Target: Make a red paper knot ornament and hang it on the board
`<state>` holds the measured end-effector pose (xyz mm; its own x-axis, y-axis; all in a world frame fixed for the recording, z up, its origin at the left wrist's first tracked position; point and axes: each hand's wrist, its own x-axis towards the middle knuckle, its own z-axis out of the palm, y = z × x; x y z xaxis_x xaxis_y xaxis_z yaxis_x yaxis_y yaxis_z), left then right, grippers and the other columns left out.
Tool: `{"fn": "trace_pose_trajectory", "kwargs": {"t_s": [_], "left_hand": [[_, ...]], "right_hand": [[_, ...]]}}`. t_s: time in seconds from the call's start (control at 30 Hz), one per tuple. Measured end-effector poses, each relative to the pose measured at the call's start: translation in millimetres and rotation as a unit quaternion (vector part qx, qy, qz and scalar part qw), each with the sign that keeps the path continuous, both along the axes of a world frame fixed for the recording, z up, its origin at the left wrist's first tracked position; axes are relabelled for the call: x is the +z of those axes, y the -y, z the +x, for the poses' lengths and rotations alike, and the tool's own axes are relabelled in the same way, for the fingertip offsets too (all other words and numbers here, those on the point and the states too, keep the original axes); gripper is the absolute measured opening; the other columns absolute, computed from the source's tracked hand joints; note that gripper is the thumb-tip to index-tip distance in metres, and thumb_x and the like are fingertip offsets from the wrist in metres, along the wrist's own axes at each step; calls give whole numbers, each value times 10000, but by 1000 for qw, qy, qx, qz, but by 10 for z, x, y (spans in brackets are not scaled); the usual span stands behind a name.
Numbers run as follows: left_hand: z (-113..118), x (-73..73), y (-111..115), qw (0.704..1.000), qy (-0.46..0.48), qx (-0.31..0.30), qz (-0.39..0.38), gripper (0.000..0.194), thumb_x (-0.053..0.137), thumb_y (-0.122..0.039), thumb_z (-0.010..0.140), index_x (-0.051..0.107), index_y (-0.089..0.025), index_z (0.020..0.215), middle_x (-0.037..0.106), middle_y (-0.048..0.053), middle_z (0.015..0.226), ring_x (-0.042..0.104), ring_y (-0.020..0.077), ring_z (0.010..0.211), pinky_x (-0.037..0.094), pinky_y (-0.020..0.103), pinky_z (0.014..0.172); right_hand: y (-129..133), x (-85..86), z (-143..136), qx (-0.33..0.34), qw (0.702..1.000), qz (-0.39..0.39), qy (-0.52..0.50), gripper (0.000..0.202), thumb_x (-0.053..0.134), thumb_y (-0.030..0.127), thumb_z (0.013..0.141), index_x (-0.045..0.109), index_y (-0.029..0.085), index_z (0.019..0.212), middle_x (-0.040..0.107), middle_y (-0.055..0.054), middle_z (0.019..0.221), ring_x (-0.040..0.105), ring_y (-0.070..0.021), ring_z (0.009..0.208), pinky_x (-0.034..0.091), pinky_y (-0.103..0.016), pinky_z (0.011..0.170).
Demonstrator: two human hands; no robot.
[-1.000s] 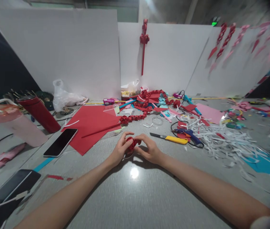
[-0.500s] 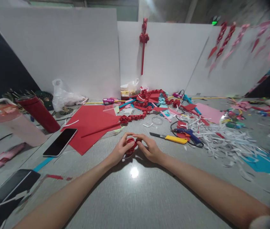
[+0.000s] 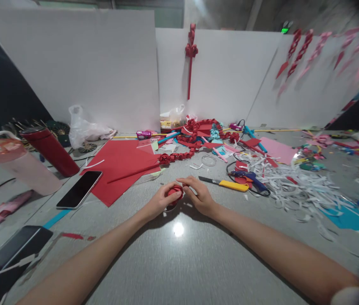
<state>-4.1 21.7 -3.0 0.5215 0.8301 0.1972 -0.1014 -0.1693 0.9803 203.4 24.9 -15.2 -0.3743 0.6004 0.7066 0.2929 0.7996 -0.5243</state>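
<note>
A small coiled red paper piece sits between my hands at the middle of the grey table. My left hand is closed round its left side, thumb across the front. On the right, my right hand has its fingers bent towards the piece, a narrow gap between them and it; the fingertips are near each other, and whether they pinch anything is too small to tell. Behind lies a chain of red folded paper, with a red sheet to its left.
A yellow cutter and a blue glue gun lie right of my hands, beside white paper strips. Leftward are a phone, a red bottle, a pink cup and a black device.
My right fingers have come slightly away from the red piece, and more of it shows. My left hand has shifted a little and still holds it.
</note>
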Motion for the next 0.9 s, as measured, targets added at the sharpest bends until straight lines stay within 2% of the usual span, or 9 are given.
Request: {"fn": "trace_pose_trajectory", "kwargs": {"t_s": [0.13,0.23,0.43,0.6,0.73,0.9], "left_hand": [[6,-43,-23,1000,12,10,-22,386,717,-523,929,748,-190,1123,649,58,897,563,185,798,439,281,692],[24,-75,-33,998,39,11,-58,420,721,-554,911,751,-175,1090,632,55,820,563,181,741,434,274,632],[60,-80,-41,988,93,-3,-125,424,622,-604,956,689,-188,999,565,20,723,476,141,589,365,257,521],[70,-82,-69,974,140,-26,-174,413,545,-610,981,594,-209,1063,510,-27,697,393,113,520,281,225,494],[69,-112,-82,975,150,-28,-158,392,548,-595,991,578,-217,1093,556,-18,750,440,110,537,325,220,496],[41,-71,-59,977,158,8,-145,354,621,-525,986,552,-235,1177,630,-3,848,565,123,604,455,244,561]], "right_hand": [[11,31,1,20,999,-10,26,354,504,301,1109,612,302,1446,636,-69,1080,641,-210,994,586,-380,898],[20,49,-3,25,999,-26,32,340,508,302,1106,626,293,1425,617,-72,1084,635,-213,1007,581,-387,922],[36,76,-14,26,998,-36,34,256,577,313,1078,653,258,1316,610,-73,1081,615,-217,1005,562,-387,921],[22,54,-22,-8,1000,-18,23,186,596,329,1067,666,244,1216,600,-51,982,598,-207,903,543,-365,837],[0,29,-27,-30,999,-9,5,154,589,313,1068,663,243,1183,601,-40,943,590,-199,861,523,-350,798],[-15,22,-35,-59,998,-13,-21,153,606,312,1061,673,243,1180,619,-30,921,600,-190,833,509,-343,792]]}}
